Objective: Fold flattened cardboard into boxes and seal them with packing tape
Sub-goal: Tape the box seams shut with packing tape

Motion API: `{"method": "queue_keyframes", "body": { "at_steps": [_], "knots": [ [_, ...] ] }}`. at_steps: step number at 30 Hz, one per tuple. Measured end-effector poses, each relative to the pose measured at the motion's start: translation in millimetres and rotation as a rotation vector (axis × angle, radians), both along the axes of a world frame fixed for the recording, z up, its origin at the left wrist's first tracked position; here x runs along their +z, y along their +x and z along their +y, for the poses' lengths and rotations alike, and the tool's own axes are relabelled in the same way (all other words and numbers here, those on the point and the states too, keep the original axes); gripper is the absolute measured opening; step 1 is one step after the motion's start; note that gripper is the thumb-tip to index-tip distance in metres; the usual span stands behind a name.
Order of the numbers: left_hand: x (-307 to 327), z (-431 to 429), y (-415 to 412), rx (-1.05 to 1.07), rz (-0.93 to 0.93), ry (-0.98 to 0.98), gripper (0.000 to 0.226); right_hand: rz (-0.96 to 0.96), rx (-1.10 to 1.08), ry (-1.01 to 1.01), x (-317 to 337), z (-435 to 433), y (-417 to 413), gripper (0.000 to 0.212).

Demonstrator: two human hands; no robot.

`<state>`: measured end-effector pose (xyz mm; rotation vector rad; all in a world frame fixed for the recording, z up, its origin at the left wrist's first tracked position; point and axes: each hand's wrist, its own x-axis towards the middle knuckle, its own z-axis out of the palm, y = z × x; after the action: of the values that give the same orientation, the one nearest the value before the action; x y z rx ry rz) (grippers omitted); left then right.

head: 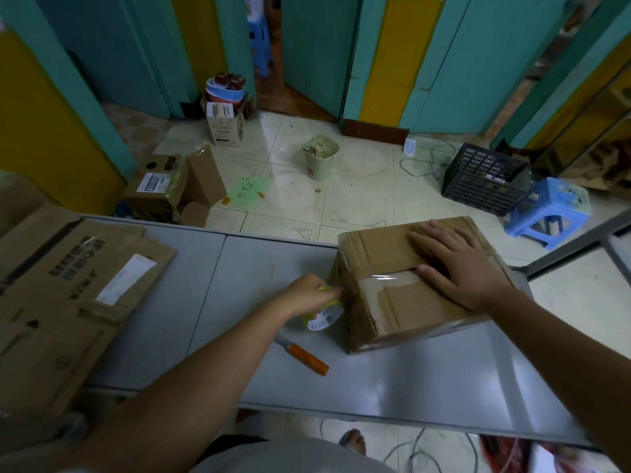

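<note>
A person's left hand (pixel 312 293) grips a tape roll (pixel 323 319), half hidden by the fingers, against the cardboard box (pixel 403 302); the right hand (pixel 459 264) lies flat on its flaps. An orange-handled knife (pixel 303 356) lies just beside on the table (pixel 426 380), flattened cardboard (pixel 68 295) stacked at left.

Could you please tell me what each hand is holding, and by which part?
The left hand grips the tape roll by its top; the right hand presses flat on the cardboard box.
</note>
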<state>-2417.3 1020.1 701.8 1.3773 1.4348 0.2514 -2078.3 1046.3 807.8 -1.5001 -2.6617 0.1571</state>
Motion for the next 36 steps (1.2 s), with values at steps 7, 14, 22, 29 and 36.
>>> {"method": "queue_keyframes", "body": {
  "at_steps": [7, 14, 22, 29, 36],
  "knots": [
    [13.4, 0.3, -4.0, 0.008, 0.06, 0.166, 0.035, 0.538, 0.06, 0.275, 14.2, -93.4, -78.0, 0.034],
    [35.0, -10.2, -3.8, 0.044, -0.009, 0.24, 0.064, 0.115, -0.023, -0.53, -73.4, -144.1, -176.1, 0.031],
    [56.4, -22.6, -9.8, -0.135, 0.037, 0.416, 0.106, -0.021, -0.211, -0.568, -145.3, -130.7, -214.9, 0.06],
    [79.3, -10.7, -17.1, -0.286, 0.217, 0.416, 0.105, 0.147, -0.277, -0.714, -114.5, -148.2, -181.1, 0.023],
    [94.8, -2.6, -26.1, -0.386, 0.288, 0.355, 0.11, 0.543, -0.497, -0.73, -20.3, -221.2, -103.1, 0.009]
  ]
}}
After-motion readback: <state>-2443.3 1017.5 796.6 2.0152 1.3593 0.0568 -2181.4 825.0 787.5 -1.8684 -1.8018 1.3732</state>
